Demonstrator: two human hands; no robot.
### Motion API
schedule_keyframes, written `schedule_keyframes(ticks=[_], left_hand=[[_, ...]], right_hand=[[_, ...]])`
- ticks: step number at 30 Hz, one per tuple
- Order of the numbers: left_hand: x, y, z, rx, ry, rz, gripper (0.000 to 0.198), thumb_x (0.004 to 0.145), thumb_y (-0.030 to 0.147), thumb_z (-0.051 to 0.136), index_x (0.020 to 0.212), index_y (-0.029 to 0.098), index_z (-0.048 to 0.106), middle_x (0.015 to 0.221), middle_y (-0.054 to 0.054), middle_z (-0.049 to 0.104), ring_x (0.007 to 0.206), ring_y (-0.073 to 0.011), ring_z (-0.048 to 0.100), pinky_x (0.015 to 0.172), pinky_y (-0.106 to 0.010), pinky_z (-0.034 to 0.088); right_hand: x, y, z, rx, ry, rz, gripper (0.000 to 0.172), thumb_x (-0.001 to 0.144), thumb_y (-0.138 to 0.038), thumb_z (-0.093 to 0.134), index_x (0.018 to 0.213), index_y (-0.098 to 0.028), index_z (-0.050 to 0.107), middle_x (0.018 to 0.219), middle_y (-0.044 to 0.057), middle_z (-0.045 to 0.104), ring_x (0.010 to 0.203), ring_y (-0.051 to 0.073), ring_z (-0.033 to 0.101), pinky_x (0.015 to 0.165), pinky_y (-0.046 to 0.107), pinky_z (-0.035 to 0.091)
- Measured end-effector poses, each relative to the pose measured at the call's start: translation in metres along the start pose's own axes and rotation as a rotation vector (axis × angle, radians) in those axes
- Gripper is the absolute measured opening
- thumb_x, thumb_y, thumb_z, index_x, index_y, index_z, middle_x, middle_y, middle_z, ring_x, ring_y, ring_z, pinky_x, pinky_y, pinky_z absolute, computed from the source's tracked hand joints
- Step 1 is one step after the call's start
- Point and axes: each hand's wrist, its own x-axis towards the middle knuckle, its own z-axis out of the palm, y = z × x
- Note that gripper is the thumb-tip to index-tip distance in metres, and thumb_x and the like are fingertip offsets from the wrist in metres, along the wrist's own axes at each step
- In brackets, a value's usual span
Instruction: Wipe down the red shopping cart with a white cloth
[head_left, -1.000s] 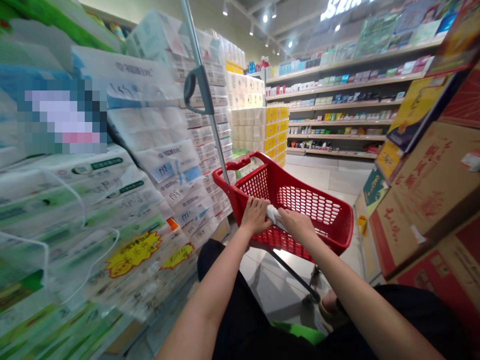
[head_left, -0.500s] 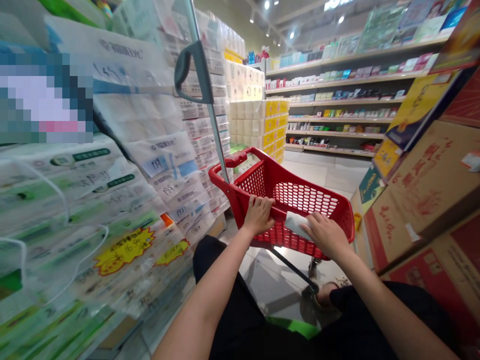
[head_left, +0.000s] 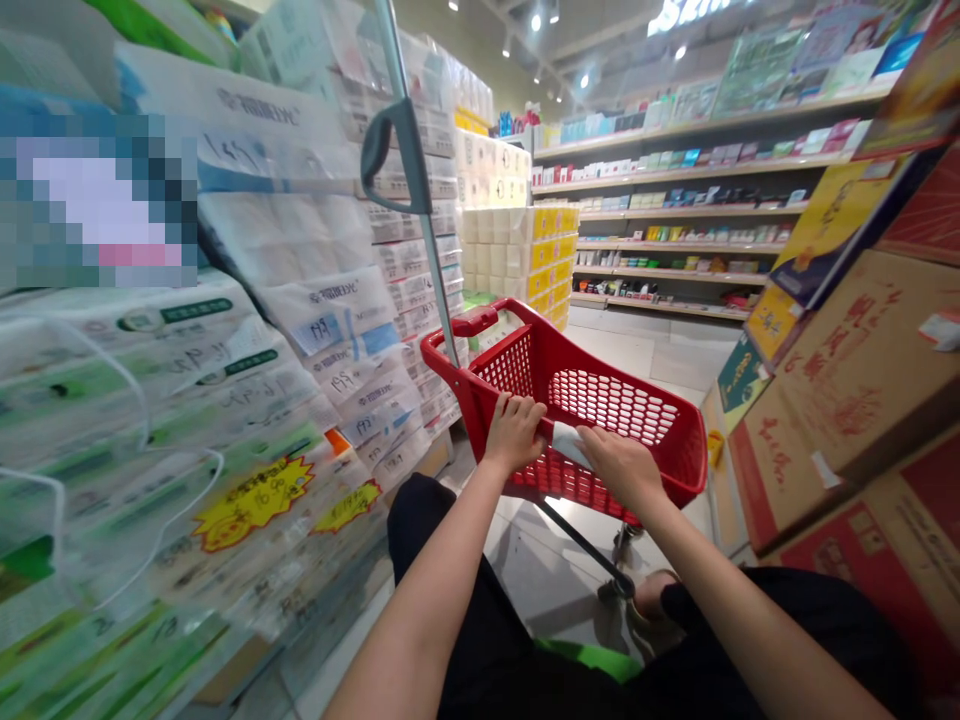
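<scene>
Right hand (head_left: pixel 621 464), wrapped over the white cloth (head_left: pixel 571 443), has slid left along the red cart's (head_left: pixel 686 452) near rim (head_left: pixel 548 430), so imo keep left hand (head_left: pixel 514 434) curled there, bracing.

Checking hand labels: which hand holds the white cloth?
The right hand, holding the white cloth against the red basket; the left hand grips that basket farther left, with no cloth visible in it.

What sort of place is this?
Most likely a shop, perhaps a supermarket: there's a red wheeled basket, long shelves lined with small boxed goods, and yellow starburst signs with handwritten prices on the stacked packs.
</scene>
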Motion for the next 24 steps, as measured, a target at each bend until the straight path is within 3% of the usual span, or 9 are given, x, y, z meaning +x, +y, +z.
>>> schedule_keyframes(ticks=[6, 9, 12, 20, 24], left_hand=[[-0.002, 0.012, 0.003, -0.011, 0.022, 0.0, 0.031, 0.076, 0.03, 0.06, 0.105, 0.024, 0.054, 0.109, -0.007, 0.055, 0.112, -0.0275, 0.043, 0.115, -0.048, 0.019], [-0.002, 0.016, 0.005, -0.002, 0.04, -0.022, 0.03, 0.074, 0.028, 0.061, 0.103, 0.023, 0.054, 0.108, -0.007, 0.055, 0.111, -0.0282, 0.043, 0.114, -0.05, 0.019], [-0.001, 0.018, 0.006, 0.018, 0.048, -0.04, 0.031, 0.073, 0.027, 0.062, 0.101, 0.021, 0.053, 0.109, -0.009, 0.055, 0.11, -0.0294, 0.043, 0.114, -0.052, 0.02], [0.002, 0.022, 0.003, 0.039, 0.053, -0.058, 0.023, 0.075, 0.023, 0.058, 0.097, 0.021, 0.053, 0.105, -0.009, 0.055, 0.109, -0.0293, 0.045, 0.113, -0.052, 0.021], [0.0, 0.016, 0.003, 0.023, 0.046, -0.035, 0.024, 0.075, 0.025, 0.059, 0.098, 0.023, 0.053, 0.105, -0.008, 0.055, 0.11, -0.0282, 0.044, 0.113, -0.051, 0.022]], right_hand=[[-0.045, 0.046, 0.004, -0.074, 0.075, 0.004, 0.037, 0.1, -0.042, 0.03, 0.097, -0.02, 0.06, 0.084, 0.004, 0.066, 0.071, 0.014, 0.058, 0.059, 0.027, 0.025], [-0.052, 0.054, 0.004, -0.065, 0.077, 0.004, 0.038, 0.1, -0.043, 0.03, 0.093, -0.019, 0.059, 0.081, 0.005, 0.066, 0.071, 0.014, 0.059, 0.058, 0.027, 0.025], [-0.04, 0.044, 0.002, -0.066, 0.056, 0.023, 0.039, 0.101, -0.042, 0.028, 0.088, -0.019, 0.057, 0.08, 0.005, 0.066, 0.07, 0.014, 0.059, 0.056, 0.027, 0.024], [0.032, -0.023, -0.001, 0.018, -0.05, 0.01, 0.037, 0.101, -0.039, 0.025, 0.097, -0.019, 0.056, 0.088, 0.007, 0.067, 0.078, 0.015, 0.062, 0.057, 0.025, 0.028], [0.029, -0.022, 0.001, 0.034, -0.007, 0.009, 0.039, 0.102, -0.039, 0.023, 0.096, -0.019, 0.056, 0.086, 0.005, 0.066, 0.074, 0.014, 0.06, 0.057, 0.025, 0.028]])
